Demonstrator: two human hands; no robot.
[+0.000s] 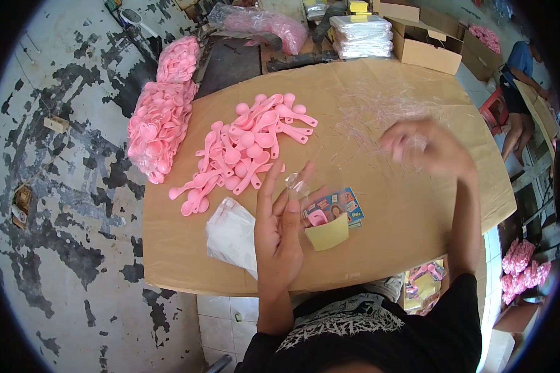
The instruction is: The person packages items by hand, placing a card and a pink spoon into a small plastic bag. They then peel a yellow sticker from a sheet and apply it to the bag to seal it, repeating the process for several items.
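Cardboard (410,217) is bearing a heap of pink spoons (249,149). The left hand (283,233) is pinching a clear sleeve (297,184) just above the printed cards (337,208) — holding it steady likely matters — while the right hand (426,146) is hovering blurred, its grip unclear.

You sit in a small packing workshop. Your worktop (417,236) is covered in brown cardboard, with loose pink plastic spoons (242,149) heaped toward its far left corner and bulging bags of spoons (158,124) along its left edge. Printed cards (336,208) lie toward its near edge. Beyond its far edge stand open cartons (426,43) and stacked clear bags (361,34). The floor (62,186) is worn and flaking.
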